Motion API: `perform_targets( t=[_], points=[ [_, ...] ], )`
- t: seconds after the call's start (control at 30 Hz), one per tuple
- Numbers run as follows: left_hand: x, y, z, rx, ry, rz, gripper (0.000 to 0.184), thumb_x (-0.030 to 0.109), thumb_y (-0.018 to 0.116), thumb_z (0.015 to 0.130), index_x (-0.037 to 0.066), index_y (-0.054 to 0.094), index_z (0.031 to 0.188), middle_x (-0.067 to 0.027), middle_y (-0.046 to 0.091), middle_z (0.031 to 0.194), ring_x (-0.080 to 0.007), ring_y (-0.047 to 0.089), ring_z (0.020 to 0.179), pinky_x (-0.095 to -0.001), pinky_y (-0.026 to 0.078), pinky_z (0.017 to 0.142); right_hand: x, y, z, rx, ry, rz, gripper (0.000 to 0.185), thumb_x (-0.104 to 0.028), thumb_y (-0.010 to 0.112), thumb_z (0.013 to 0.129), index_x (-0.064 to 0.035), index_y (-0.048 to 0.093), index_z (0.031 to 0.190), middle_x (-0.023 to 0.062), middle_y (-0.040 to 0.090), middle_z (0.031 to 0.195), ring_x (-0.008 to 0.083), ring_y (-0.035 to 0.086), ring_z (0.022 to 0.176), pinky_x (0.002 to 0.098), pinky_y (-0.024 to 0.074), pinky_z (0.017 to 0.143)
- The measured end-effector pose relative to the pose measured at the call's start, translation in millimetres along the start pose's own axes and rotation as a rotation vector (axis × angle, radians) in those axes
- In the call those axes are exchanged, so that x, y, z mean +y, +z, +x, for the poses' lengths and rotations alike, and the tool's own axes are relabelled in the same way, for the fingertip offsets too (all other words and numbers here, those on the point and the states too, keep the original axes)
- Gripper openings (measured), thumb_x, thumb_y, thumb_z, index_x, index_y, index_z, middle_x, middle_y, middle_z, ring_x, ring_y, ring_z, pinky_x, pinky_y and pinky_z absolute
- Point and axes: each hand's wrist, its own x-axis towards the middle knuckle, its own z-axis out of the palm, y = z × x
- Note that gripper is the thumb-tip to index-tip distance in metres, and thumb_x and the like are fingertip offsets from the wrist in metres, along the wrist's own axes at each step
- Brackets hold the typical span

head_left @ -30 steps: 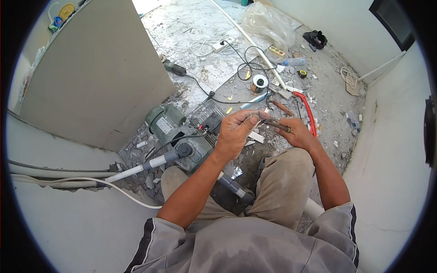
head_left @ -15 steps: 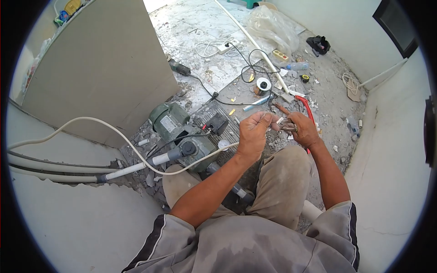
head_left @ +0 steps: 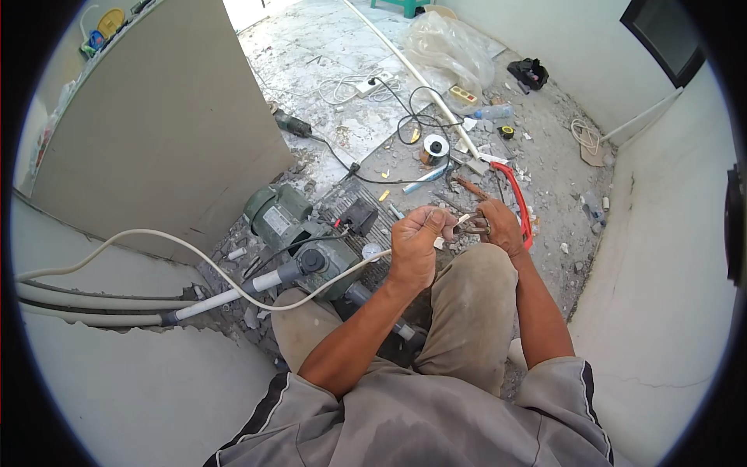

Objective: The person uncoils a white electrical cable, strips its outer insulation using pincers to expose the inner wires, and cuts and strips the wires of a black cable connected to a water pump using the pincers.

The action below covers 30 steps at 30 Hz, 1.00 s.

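Observation:
My left hand (head_left: 419, 243) is closed on a cream-white cable (head_left: 338, 282), pinching it close to its end. The cable loops back across the water pump to the wall at left. My right hand (head_left: 502, 226) grips metal pliers (head_left: 473, 226), whose jaws are at the cable's end, just right of my left fingertips. Whether the jaws bite the cable is too small to tell. The green water pump (head_left: 282, 218) stands left of my knees, with a black box (head_left: 359, 218) and a white pipe (head_left: 227, 296) joined to it.
Rubble covers the floor. Beyond my hands are a red hacksaw frame (head_left: 517, 204), a wire spool (head_left: 435, 148), a tape measure (head_left: 506, 132), an extension socket (head_left: 463, 95) and a long white pipe (head_left: 412, 70). A power tool (head_left: 292, 123) lies by the partition (head_left: 163, 101). A wall (head_left: 654, 257) bounds the right.
The view has shifted slightly, so the surroundings sit further left. My hands are a little lower in view; the left still holds the cable and the right the pliers.

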Motion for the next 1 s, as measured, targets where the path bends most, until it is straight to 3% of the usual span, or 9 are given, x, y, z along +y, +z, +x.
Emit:
perform_targets(
  t=[0.17,0.2,0.3,0.4,0.6,0.73,0.83,1.0],
  points=[
    [-0.4,-8.2,23.1,-0.039,-0.035,-0.041,0.025,0.021,0.065,0.105,-0.003,0.071,0.104,-0.012,0.073,0.095,-0.0162,0.064,0.086,-0.037,0.049,0.101,1.3,-10.4,-9.0,-0.092,0.089,-0.046,0.026,-0.012,0.075,0.081,-0.008,0.061,0.102,0.014,0.063,0.092,0.0361,0.066,0.091,0.0452,0.0543,0.077],
    [0.2,-11.4,26.7,-0.093,-0.012,0.028,0.029,0.022,0.065,0.106,-0.006,0.071,0.112,-0.014,0.074,0.103,-0.0171,0.067,0.094,-0.0348,0.052,0.096,2.4,-8.0,-12.7,-0.094,0.11,-0.043,0.027,-0.012,0.076,0.08,-0.0089,0.061,0.102,0.0133,0.064,0.093,0.0355,0.067,0.091,0.0449,0.055,0.076],
    [1.6,-17.7,27.2,-0.098,-0.027,0.163,0.032,0.02,0.065,0.106,-0.007,0.069,0.12,-0.0148,0.075,0.111,-0.017,0.069,0.101,-0.0335,0.054,0.096,7.2,-1.3,-17.4,-0.099,0.142,-0.032,0.026,-0.013,0.077,0.08,-0.0105,0.063,0.102,0.0119,0.066,0.094,0.0347,0.069,0.089,0.0446,0.0558,0.073],
    [-4.7,-26.2,25.0,-0.18,0.119,0.408,0.031,0.019,0.065,0.105,-0.007,0.07,0.123,-0.0145,0.074,0.116,-0.0165,0.069,0.107,-0.0327,0.057,0.095,4.7,-1.6,-18.7,-0.116,0.177,-0.038,0.025,-0.013,0.077,0.08,-0.0104,0.063,0.1,0.0116,0.066,0.093,0.0349,0.069,0.087,0.0446,0.0559,0.072],
    [-3.4,-27.0,33.0,-0.273,0.156,0.46,0.028,0.018,0.064,0.106,-0.005,0.072,0.121,-0.0161,0.074,0.12,-0.0184,0.07,0.109,-0.0332,0.061,0.09,5.7,-1.8,-16.5,-0.154,0.176,0.003,0.024,-0.012,0.077,0.082,-0.0091,0.065,0.103,0.012,0.068,0.095,0.0357,0.069,0.087,0.0433,0.0562,0.073],
    [8.9,-12.0,35.2,-0.208,0.095,0.353,0.025,0.014,0.062,0.106,-0.004,0.073,0.12,-0.0151,0.073,0.12,-0.0195,0.07,0.11,-0.0321,0.062,0.088,4.8,0.0,-17.2,-0.146,0.237,0.089,0.02,-0.013,0.077,0.085,-0.0086,0.067,0.102,0.0125,0.069,0.093,0.0366,0.069,0.084,0.0429,0.0554,0.071],
    [3.4,-15.9,35.2,-0.274,0.183,0.427,0.022,0.012,0.063,0.106,-0.003,0.075,0.116,-0.0139,0.073,0.12,-0.0186,0.07,0.109,-0.0306,0.062,0.087,2.1,1.3,-17.2,-0.148,0.291,0.142,0.017,-0.014,0.077,0.086,-0.0087,0.068,0.1,0.0129,0.068,0.089,0.0369,0.069,0.081,0.0434,0.0542,0.07],
    [0.3,-14.3,38.4,-0.231,0.196,0.512,0.027,0.022,0.064,0.106,-0.001,0.077,0.111,-0.012,0.074,0.114,-0.0163,0.069,0.101,-0.0319,0.057,0.09,-0.6,-0.7,-17.4,-0.171,0.322,0.142,0.016,-0.014,0.077,0.086,-0.0093,0.068,0.1,0.0129,0.066,0.087,0.0362,0.068,0.079,0.0432,0.0535,0.069]
  ],
)
